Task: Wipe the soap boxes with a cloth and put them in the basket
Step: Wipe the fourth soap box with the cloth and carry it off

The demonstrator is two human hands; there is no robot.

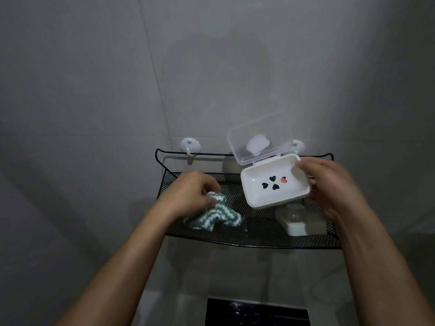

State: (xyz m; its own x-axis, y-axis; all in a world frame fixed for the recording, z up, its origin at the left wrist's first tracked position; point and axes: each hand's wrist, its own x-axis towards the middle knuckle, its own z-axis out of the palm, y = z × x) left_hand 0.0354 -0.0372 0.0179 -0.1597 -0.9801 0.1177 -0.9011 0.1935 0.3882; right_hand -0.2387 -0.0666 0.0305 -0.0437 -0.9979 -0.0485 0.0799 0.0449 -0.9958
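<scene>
While the right hand (329,184) grips the open soap box (275,184) tilted at right of centre, exposing its tray for wiping, the left hand (188,194) pinches the striped cloth (211,215) lying in the mesh basket (247,241); a second soap box (301,222) rests below.

A black wire-mesh basket (247,234) hangs against the grey wall from two white hooks (190,146) at its rear rail. A green-and-white zigzag cloth (211,216) lies crumpled on the mesh floor near the left front edge. A closed soap box (303,223), white base with clear lid, rests on the mesh floor at the right front corner, well apart from the cloth.
</scene>
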